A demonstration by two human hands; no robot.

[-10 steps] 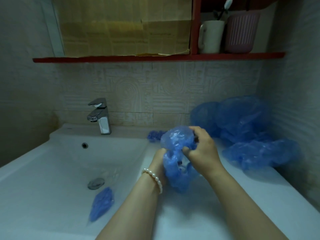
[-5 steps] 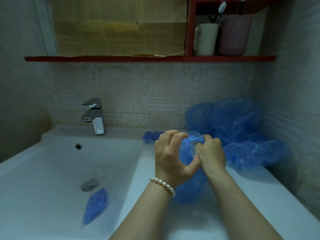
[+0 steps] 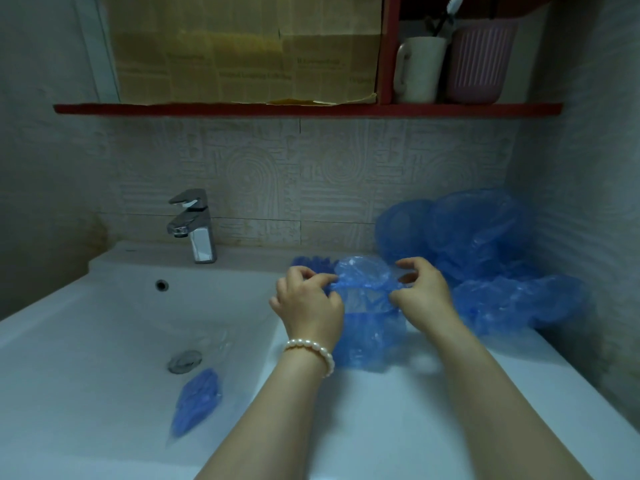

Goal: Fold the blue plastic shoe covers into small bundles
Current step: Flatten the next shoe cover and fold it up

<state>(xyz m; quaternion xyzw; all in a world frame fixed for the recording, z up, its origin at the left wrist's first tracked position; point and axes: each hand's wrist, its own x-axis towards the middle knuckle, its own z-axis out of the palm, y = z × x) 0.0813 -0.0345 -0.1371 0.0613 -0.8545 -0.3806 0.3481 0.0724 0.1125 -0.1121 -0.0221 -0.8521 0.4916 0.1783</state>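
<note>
A blue plastic shoe cover (image 3: 367, 320) hangs stretched between my two hands above the white counter. My left hand (image 3: 308, 303), with a pearl bracelet on the wrist, pinches its left edge. My right hand (image 3: 424, 292) pinches the right edge. A heap of loose blue shoe covers (image 3: 485, 258) fills the back right corner. A small folded blue bundle (image 3: 313, 262) lies behind my left hand by the wall. A clear packet of blue covers (image 3: 197, 403) lies in the sink basin.
The white sink basin (image 3: 104, 341) with drain and chrome tap (image 3: 195, 226) takes up the left. A red shelf (image 3: 304, 108) above carries a white mug (image 3: 420, 69) and pink cup (image 3: 479, 60). Tiled walls close in at the back and right.
My hands were bunched together around the crumpled cover. Now they have moved apart and pulled it out flat between them, lower over the counter.
</note>
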